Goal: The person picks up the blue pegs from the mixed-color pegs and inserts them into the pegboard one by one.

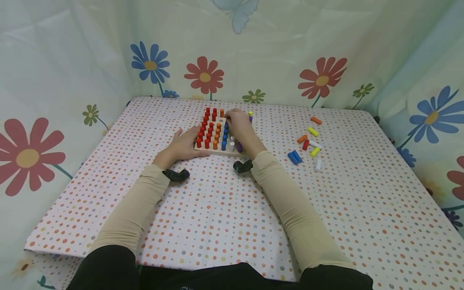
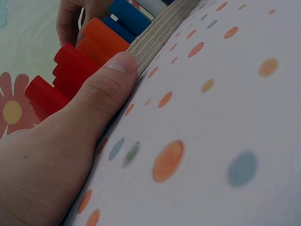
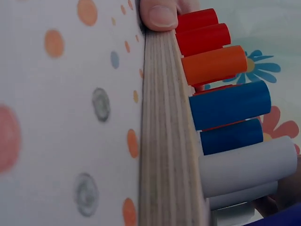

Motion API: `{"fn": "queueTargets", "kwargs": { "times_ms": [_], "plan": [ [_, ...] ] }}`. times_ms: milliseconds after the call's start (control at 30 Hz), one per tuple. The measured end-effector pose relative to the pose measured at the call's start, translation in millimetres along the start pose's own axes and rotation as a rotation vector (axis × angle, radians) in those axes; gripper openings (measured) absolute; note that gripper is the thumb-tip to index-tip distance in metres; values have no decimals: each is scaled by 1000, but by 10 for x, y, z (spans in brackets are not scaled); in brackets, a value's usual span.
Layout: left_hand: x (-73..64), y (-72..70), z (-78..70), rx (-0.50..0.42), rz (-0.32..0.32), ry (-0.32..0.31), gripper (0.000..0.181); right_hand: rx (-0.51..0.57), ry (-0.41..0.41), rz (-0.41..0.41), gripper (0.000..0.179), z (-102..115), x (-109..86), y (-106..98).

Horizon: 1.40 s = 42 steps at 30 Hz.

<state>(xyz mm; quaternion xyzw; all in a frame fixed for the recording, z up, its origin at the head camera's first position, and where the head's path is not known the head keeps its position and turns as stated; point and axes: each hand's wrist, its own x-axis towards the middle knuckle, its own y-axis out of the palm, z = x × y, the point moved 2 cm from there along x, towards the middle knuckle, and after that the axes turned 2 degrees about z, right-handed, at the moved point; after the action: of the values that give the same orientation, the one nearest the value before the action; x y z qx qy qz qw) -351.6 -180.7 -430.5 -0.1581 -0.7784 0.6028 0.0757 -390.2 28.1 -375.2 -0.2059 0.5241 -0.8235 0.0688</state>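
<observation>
A wooden pegboard [image 1: 217, 152] lies on the table, carrying upright rows of red pegs [image 1: 199, 142], orange pegs [image 1: 215, 144], blue pegs [image 1: 223, 145], white pegs [image 1: 232, 146] and purple pegs [image 1: 240, 148]. At its front left corner, my left hand [image 1: 185, 145] rests against the side. The left thumb [image 2: 110, 80] lies along the layered front edge. My right hand [image 1: 240, 124] reaches over the board's right half, fingers bent down at the far end of the blue row, pinching a blue peg mostly hidden by them. A yellow peg [image 1: 250, 114] stands at the back right.
Loose pegs lie on the dotted tablecloth [image 1: 203, 201] to the right: two blue pegs [image 1: 295, 157], a red peg [image 1: 305, 144], and several orange, yellow and white ones. Flowered curtains [image 1: 275, 52] surround the table at the back and sides.
</observation>
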Motion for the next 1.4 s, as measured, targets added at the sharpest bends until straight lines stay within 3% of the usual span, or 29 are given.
{"fn": "queueTargets", "kwargs": {
  "times_ms": [367,500,600,767,867,1100,1300,1400],
  "plan": [
    [-4,3,2,2,-1,-1,123,-79,-26,70,23,-13,23,-14],
    [0,3,-9,9,1,-1,123,-81,0,104,24,-12,27,-8],
    [6,-1,-11,14,3,2,123,-111,21,158,26,4,29,-13],
    [8,-12,-6,3,-2,12,123,-213,-14,272,36,73,27,-39],
    [-8,-8,4,-4,9,7,124,-215,-26,296,37,95,17,-48],
    [-19,-2,-4,-1,11,-3,125,-176,-46,241,33,73,-56,-182],
    [-19,5,-28,-4,14,-3,125,-108,-80,135,31,57,-158,-456],
    [-24,4,-42,-10,12,-2,124,-65,-39,133,29,15,-243,-643]
  ]
}}
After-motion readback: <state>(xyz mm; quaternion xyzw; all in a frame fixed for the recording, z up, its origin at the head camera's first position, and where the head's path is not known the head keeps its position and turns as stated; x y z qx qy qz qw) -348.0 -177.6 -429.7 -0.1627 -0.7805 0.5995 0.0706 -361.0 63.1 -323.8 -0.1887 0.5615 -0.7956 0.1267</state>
